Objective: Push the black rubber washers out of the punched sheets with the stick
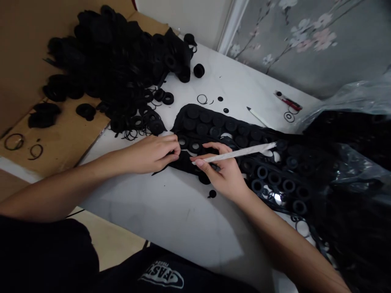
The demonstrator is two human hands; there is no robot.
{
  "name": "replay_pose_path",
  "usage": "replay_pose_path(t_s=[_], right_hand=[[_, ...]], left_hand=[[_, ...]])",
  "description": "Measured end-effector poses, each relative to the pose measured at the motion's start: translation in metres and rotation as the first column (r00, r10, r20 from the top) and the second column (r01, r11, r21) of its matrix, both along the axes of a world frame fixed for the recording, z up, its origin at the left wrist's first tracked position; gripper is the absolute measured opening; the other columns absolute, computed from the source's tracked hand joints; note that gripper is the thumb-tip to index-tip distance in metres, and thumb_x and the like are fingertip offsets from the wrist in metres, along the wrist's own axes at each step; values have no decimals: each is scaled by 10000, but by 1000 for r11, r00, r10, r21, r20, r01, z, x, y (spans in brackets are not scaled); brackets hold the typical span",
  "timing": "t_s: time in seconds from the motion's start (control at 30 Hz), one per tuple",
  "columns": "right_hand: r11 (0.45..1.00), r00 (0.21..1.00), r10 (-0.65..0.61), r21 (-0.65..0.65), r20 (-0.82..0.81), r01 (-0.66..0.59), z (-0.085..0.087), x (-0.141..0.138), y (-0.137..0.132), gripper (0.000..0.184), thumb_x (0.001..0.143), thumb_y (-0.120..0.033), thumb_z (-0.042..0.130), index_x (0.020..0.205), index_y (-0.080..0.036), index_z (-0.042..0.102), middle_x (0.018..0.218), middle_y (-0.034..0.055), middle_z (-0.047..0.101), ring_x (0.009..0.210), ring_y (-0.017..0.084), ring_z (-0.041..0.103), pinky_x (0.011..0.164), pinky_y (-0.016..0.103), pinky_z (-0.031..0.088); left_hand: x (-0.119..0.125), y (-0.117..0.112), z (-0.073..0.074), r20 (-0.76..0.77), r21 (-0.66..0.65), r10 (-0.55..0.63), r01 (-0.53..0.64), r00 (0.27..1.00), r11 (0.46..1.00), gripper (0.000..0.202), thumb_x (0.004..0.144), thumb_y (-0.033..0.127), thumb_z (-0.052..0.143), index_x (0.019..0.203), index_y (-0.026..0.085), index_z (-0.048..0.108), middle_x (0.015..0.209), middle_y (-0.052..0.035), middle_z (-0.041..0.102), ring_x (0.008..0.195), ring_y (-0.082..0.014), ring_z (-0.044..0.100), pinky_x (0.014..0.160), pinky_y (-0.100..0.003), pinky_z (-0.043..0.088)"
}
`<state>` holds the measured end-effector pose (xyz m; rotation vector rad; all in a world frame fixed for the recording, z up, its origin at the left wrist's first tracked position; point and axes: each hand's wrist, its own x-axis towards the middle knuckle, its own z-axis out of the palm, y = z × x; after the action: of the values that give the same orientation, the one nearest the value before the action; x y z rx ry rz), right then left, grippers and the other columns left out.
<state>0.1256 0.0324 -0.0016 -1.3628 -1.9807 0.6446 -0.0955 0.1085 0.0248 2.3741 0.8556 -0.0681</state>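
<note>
A black rubber sheet (pixel 232 130) full of moulded rings lies across the white table (pixel 171 211). My left hand (pixel 151 154) is closed, its fingertips pinching the near edge of the sheet by a ring. My right hand (pixel 224 173) grips a white wrapped stick (pixel 241 152) like a pen, its near end pointing at the sheet's edge between my hands. A small black plug (pixel 212 194) lies loose on the table just below my right hand.
A big heap of loose black rings (pixel 122 61) covers the far left, spilling onto brown cardboard (pixel 61 146). A clear plastic bag (pixel 351 134) with more black sheets is at the right. A red-handled tool (pixel 288 100) and a white stick (pixel 258 117) lie at the back.
</note>
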Motion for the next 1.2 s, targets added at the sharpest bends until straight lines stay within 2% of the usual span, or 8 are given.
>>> replay_pose_path(t_s=[0.13,0.3,0.6,0.73,0.83,0.93,1.07,1.2], right_hand=[[995,996,67,73,58,-71,1,-1,-2,174,917,-298,563,946,-246,726,1021,48,709,1124,251,573,1029,481,371],[992,992,93,79,86,-99,2,-2,-3,160,921,-270,553,945,-267,712,1010,26,727,1134,255,576,1059,511,349],[992,992,87,86,89,-95,1,-2,-3,157,922,-268,552,948,-263,707,979,15,740,1123,247,589,1055,503,362],[994,994,68,81,89,-75,1,-3,-3,159,924,-273,548,949,-268,705,959,10,743,1115,241,599,1056,501,363],[994,995,51,92,86,-59,0,-4,-4,164,925,-270,542,939,-263,706,944,5,746,1103,236,610,1063,493,363],[994,995,39,94,94,-48,0,-5,-4,171,926,-271,538,931,-265,709,944,5,748,1102,246,617,1062,501,365],[995,994,29,92,106,-39,1,-6,-4,164,925,-274,545,921,-261,708,940,5,750,1099,249,622,1063,503,365],[995,995,29,90,99,-38,1,-6,-4,159,924,-275,550,913,-249,707,943,8,751,1102,244,620,1064,496,359]], left_hand=[[3,-6,1,-126,123,31,-15,991,992,201,946,286,341,893,188,509,888,-26,604,567,-125,506,538,-270,298],[5,-8,1,-189,231,153,-108,970,967,132,931,252,353,894,189,463,658,4,565,466,-136,452,500,-269,251],[-1,1,10,80,-182,408,-389,909,903,132,951,295,349,861,209,393,741,26,654,453,-93,508,491,-226,354],[-16,8,23,-41,-145,104,-109,994,983,173,924,279,413,786,198,478,693,14,609,536,-115,511,514,-231,338],[-25,6,28,-96,-133,-129,116,987,984,171,902,225,431,777,199,545,828,-14,599,646,-136,528,570,-244,364],[-25,-5,30,-115,-31,-181,179,977,983,167,852,159,437,737,184,555,985,-49,551,684,-142,506,601,-268,380],[-21,-24,30,-169,113,-204,224,964,968,158,750,84,443,667,176,541,882,-68,515,713,-180,479,612,-300,374],[-21,-49,33,-153,34,-252,260,956,965,141,625,63,501,586,191,547,758,-57,538,623,-174,477,550,-299,366]])
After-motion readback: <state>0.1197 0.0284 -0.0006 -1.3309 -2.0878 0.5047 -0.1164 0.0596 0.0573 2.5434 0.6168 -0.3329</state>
